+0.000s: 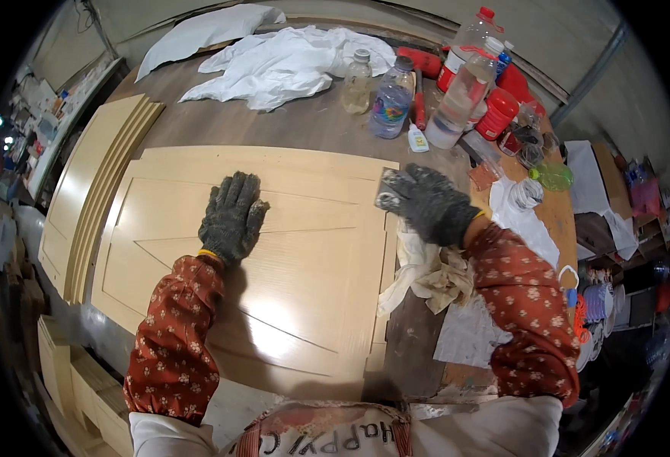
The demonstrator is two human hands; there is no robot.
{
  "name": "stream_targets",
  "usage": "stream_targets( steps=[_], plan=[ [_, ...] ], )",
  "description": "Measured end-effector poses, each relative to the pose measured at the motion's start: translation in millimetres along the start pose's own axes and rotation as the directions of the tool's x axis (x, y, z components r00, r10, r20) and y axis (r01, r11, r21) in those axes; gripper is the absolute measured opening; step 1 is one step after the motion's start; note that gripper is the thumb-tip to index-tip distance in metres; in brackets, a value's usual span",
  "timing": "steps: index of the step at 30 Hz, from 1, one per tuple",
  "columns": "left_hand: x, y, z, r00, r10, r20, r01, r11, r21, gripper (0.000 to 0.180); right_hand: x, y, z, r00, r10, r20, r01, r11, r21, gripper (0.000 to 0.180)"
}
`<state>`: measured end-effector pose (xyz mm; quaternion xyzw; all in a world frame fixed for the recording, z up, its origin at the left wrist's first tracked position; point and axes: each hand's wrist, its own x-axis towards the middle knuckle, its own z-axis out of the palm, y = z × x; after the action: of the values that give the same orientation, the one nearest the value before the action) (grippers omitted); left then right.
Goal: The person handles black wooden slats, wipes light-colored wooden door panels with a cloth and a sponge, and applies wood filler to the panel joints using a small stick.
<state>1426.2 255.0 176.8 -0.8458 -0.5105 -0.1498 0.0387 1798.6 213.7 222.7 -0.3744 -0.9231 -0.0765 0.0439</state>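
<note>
A cream-coloured wooden panel (304,263) with grooved lines lies flat on the workbench in front of me. My left hand (232,213), in a dark grey knit glove, rests on its upper middle with the fingers stretched out. At the panel's upper right corner, my right hand (430,202), gloved alike, is closed on a small flat grey plate (386,190), which looks like a scraper blade. Part of that plate is hidden by the fingers. Crumpled cream rags (441,282) lie just below my right hand, beside the panel's right edge.
Several similar panels (95,198) are stacked at the left. Along the back are white cloth (282,65), plastic bottles (393,103), a red-handled hammer (419,95) and a small white glue bottle (417,139). A white cloth (525,221) and a green bottle (554,177) lie at the right.
</note>
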Motion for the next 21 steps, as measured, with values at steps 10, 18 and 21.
stream_targets(
  steps=[10,18,21],
  plan=[
    [0.6,-3.6,-1.3,0.999,-0.015,0.038,0.015,1.000,0.022,0.051,5.9,6.3,4.7,0.974,0.169,0.149,-0.155,0.983,-0.098,0.049],
    [-0.3,-3.2,-2.5,0.999,-0.008,0.033,0.008,1.000,0.016,0.051,11.2,5.5,7.2,0.959,0.267,0.100,-0.257,0.961,-0.101,0.052],
    [-1.0,-1.5,1.6,1.000,0.006,-0.008,-0.006,1.000,-0.019,0.050,6.6,24.8,3.5,0.916,0.347,0.199,-0.311,0.931,-0.190,0.051]
  ],
)
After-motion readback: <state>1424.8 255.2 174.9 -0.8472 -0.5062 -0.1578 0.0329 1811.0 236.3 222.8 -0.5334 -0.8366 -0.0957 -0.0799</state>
